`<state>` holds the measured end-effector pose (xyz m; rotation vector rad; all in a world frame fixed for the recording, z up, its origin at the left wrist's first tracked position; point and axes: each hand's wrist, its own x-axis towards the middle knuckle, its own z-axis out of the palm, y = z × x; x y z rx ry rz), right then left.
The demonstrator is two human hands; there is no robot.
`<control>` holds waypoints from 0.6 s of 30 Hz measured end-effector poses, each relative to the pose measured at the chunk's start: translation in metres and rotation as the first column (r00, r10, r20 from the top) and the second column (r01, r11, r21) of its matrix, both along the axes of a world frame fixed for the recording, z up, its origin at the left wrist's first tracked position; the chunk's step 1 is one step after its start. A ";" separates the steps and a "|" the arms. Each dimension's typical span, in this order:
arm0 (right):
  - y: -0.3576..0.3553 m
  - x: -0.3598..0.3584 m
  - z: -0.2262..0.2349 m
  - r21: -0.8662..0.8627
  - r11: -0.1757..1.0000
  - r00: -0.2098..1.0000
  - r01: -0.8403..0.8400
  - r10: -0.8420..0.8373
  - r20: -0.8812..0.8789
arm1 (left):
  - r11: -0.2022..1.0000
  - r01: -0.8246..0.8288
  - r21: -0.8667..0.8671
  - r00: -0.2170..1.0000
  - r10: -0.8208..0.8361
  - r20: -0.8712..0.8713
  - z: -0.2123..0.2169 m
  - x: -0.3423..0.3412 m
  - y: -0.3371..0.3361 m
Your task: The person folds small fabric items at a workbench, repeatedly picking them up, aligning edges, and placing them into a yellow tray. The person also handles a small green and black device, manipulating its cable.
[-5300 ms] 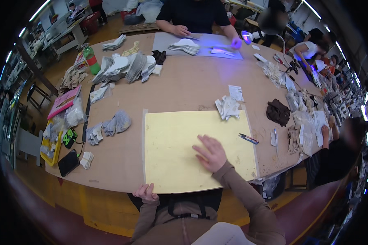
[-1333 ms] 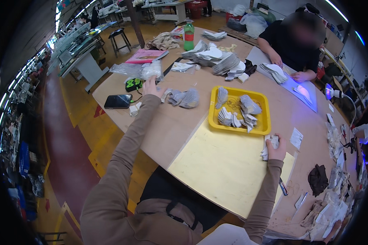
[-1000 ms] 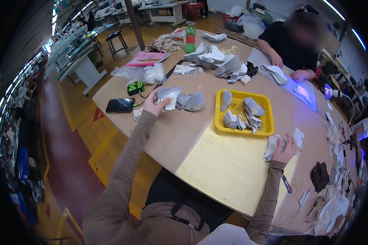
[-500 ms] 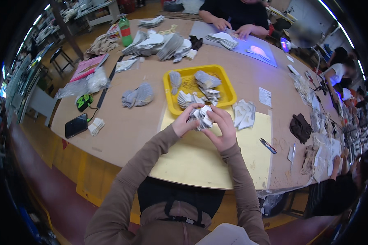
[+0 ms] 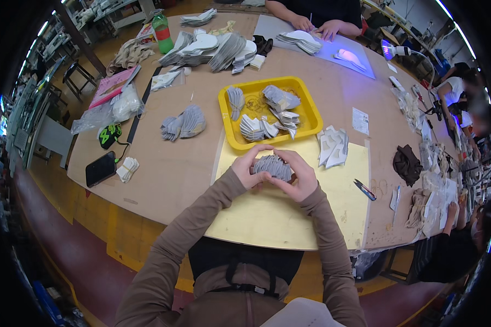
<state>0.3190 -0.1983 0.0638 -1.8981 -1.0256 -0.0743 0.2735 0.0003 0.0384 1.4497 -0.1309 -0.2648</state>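
Note:
Between both hands is a stack of small grey fabric pieces (image 5: 273,167), held edge-up just in front of the yellow tray. My left hand (image 5: 250,168) grips its left side, fingers curled over the far edge. My right hand (image 5: 300,177) closes round the right side, thumb at the near edge. Inside the yellow plastic tray (image 5: 315,117) lie several bundles of grey and white pieces (image 5: 281,99) and loose tan rubber bands (image 5: 253,104). To the tray's right, a fanned pile of white-grey cut pieces (image 5: 333,147) rests partly on the yellow sheet (image 5: 267,223).
Left of the tray sits a grey bundle (image 5: 184,123); a black phone (image 5: 101,169) lies farther left. Thread snips (image 5: 365,189) lie at right. Large piles (image 5: 218,50) and a green bottle (image 5: 162,32) stand far left. A co-worker's hands (image 5: 316,27) work across the table near a lamp (image 5: 390,50).
The stack in my hands has turned: white faces showed before, and now grey layered edges do. Both hands have come slightly nearer to me and wrap the stack more closely.

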 end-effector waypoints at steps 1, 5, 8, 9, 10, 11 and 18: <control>-0.001 -0.001 -0.003 0.026 0.999 0.996 0.021 -0.018 -0.092 | 0.999 -0.009 0.046 0.999 0.008 0.040 0.000 0.000 -0.002; -0.003 -0.008 -0.001 0.118 0.988 0.829 0.097 -0.015 -0.559 | 0.999 0.001 -0.051 1.000 -0.003 -0.031 0.000 0.000 -0.004; -0.004 -0.010 -0.002 0.162 0.975 0.704 0.152 0.008 -0.710 | 0.984 0.025 -0.176 0.995 -0.042 -0.093 0.000 -0.001 -0.004; -0.004 -0.010 -0.002 0.174 0.970 0.691 0.168 0.010 -0.723 | 0.981 0.032 -0.192 0.995 -0.049 -0.087 0.000 -0.001 -0.004; -0.004 -0.011 -0.002 0.184 0.968 0.686 0.168 0.019 -0.727 | 0.979 0.037 -0.202 0.994 -0.057 -0.091 -0.001 -0.001 -0.004; -0.003 -0.011 0.000 0.196 0.966 0.681 0.168 0.030 -0.731 | 0.977 0.043 -0.210 0.993 -0.064 -0.095 -0.002 0.000 -0.003; -0.003 -0.011 -0.002 0.272 0.946 0.637 0.176 0.101 -0.764 | 0.964 0.046 -0.263 0.993 -0.073 -0.093 0.000 -0.001 -0.002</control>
